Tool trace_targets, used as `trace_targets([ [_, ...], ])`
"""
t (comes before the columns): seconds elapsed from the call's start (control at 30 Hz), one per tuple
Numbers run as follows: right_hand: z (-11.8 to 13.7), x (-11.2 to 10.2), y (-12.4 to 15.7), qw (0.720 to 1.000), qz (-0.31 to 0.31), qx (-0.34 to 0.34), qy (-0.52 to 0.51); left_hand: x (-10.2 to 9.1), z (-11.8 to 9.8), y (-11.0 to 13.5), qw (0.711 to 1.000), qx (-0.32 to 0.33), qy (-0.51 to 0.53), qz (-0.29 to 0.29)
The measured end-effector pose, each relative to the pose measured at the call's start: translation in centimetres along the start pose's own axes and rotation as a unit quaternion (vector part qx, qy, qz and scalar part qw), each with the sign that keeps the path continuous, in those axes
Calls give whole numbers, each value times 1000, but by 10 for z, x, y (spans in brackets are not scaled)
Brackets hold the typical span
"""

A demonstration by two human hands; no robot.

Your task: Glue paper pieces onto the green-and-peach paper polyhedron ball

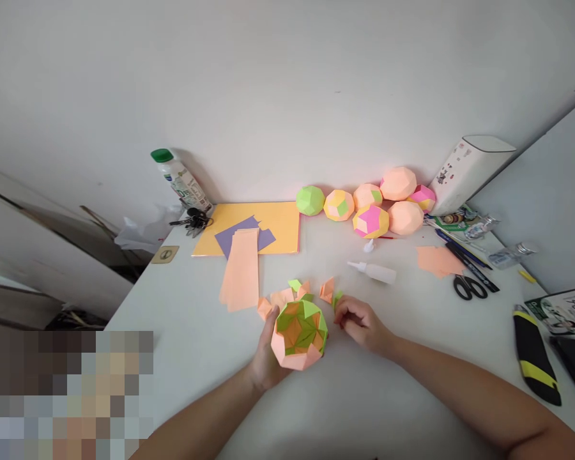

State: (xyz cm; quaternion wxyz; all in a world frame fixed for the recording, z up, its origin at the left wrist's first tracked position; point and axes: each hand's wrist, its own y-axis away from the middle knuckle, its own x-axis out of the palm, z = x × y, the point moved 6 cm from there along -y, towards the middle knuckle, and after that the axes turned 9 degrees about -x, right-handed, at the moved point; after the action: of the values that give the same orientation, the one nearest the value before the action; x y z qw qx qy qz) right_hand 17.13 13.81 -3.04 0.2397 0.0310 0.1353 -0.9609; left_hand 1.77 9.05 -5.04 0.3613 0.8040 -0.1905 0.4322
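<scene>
My left hand (pixel 267 358) is wrapped around the side of a paper ball (pixel 294 358), peach outside with green and orange folds inside. An opening in its top faces up toward me. To its right, my right hand (pixel 367 324) has its fingers pinched together close to the table. A small green folded paper piece (pixel 337 299) shows at those fingertips, partly hidden by them. Just beyond the ball lie several more folded pieces, among them a peach one (pixel 326 290) standing apart and a green one (pixel 294 285).
Peach paper strips (pixel 242 271) lie over purple paper (pixel 225 239) and a yellow sheet (pixel 278 220). Finished paper balls (pixel 371 222) line the wall. A white glue bottle (pixel 377 273) lies ahead, its cap (pixel 368 245) beyond. Scissors (pixel 469 287) and a black-yellow cutter (pixel 531 351) are at right.
</scene>
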Motion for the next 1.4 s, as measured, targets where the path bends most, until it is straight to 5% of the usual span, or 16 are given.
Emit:
trace_targets([
  [0.53,-9,1,-3,994,-87,-30,52,12,-3,5,996,73,-51,-22],
  [1.17,-9,-7,-3,996,-71,-20,51,10,3,1,997,58,-50,22],
  [1.4,-7,-7,-4,997,-60,-20,51,6,1,1,999,-12,-35,8],
])
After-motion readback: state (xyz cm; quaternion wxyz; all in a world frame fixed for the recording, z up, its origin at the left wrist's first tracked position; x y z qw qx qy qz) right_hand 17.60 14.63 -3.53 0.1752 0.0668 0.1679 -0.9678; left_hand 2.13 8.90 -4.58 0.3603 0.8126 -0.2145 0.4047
